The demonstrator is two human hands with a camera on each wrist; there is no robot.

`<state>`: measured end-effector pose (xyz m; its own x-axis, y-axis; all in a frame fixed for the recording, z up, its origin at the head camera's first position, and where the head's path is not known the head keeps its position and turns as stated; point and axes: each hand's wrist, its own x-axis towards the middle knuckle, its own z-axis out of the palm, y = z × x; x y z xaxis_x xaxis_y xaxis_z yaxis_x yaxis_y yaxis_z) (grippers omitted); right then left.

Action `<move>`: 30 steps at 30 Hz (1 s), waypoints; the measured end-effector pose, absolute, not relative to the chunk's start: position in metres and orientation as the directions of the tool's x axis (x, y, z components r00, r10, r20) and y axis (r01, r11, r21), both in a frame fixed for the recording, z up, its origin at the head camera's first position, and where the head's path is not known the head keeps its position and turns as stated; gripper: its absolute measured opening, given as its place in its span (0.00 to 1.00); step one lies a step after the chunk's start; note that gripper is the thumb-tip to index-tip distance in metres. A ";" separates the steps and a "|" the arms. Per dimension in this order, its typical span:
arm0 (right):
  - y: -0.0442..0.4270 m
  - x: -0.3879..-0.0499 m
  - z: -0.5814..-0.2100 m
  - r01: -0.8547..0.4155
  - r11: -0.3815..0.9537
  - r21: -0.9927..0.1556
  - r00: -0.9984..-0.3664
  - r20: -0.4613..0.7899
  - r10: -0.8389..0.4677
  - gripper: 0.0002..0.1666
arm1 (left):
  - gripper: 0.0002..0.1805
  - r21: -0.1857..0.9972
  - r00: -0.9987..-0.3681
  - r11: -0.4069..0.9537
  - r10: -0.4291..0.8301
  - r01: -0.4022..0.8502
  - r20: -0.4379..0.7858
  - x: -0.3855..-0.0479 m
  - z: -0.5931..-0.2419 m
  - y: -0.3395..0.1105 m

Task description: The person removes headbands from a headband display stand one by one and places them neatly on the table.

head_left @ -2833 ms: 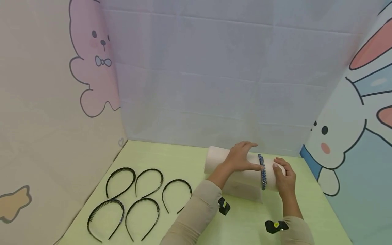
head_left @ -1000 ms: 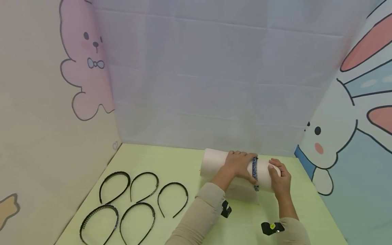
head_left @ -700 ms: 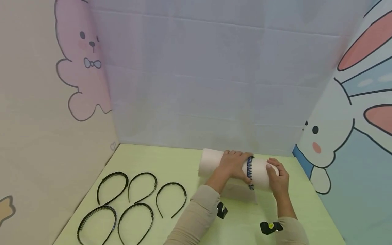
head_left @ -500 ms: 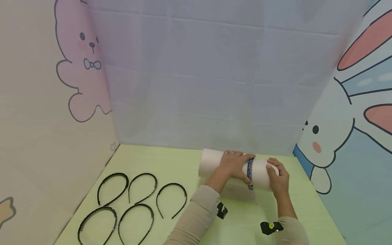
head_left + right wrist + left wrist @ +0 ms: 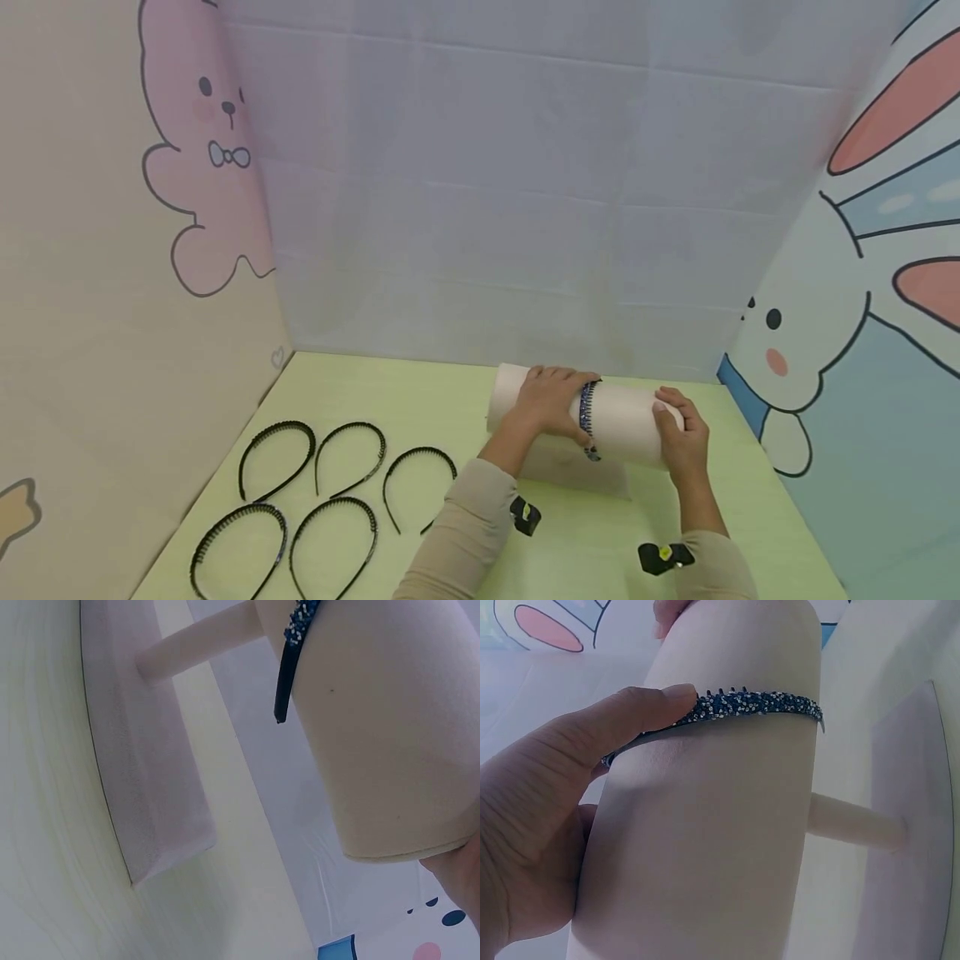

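Observation:
A blue headband (image 5: pixel 587 414) with glittering stones and comb teeth sits around a cream padded roll (image 5: pixel 626 423) of a headband stand. In the left wrist view the headband (image 5: pixel 757 703) crosses the roll, its stones facing outward. My left hand (image 5: pixel 549 403) curves over the roll's left half, thumb and fingers holding the headband. One end of the headband (image 5: pixel 283 697) hangs free below the roll in the right wrist view. At the roll's right end, my right hand (image 5: pixel 686 433) grips the rim. A short post (image 5: pixel 855 821) joins the roll to its flat base (image 5: pixel 150 772).
Several dark toothed headbands lie at the left of the pale green table (image 5: pixel 405 375), the nearest to the stand being one headband (image 5: pixel 422 451). A cloth backdrop (image 5: pixel 450 208) rises behind the table, with printed side walls left and right.
My left hand has taken hold of the headband and slid it leftward along the roll, from near the right end towards the middle. My right hand keeps its grip on the roll's end.

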<state>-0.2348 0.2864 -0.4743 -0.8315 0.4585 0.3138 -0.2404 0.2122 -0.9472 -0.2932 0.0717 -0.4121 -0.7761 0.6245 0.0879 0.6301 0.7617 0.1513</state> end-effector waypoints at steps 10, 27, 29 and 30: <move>0.287 -0.236 -0.473 -0.236 0.206 -0.950 -0.830 0.307 0.466 0.16 | 0.54 0.166 -0.788 0.771 0.610 0.615 0.086 -0.296 -0.409 0.053; 0.275 -0.226 -0.451 -0.255 0.139 -0.957 -0.849 0.291 0.441 0.15 | 0.51 0.228 -0.785 0.755 0.615 0.615 0.078 -0.300 -0.408 0.037; 0.275 -0.224 -0.451 -0.247 0.142 -0.959 -0.851 0.285 0.441 0.15 | 0.51 0.234 -0.786 0.755 0.612 0.613 0.084 -0.301 -0.409 0.035; 0.276 -0.226 -0.453 -0.236 0.144 -0.961 -0.853 0.276 0.443 0.15 | 0.51 0.237 -0.787 0.755 0.610 0.612 0.089 -0.302 -0.410 0.035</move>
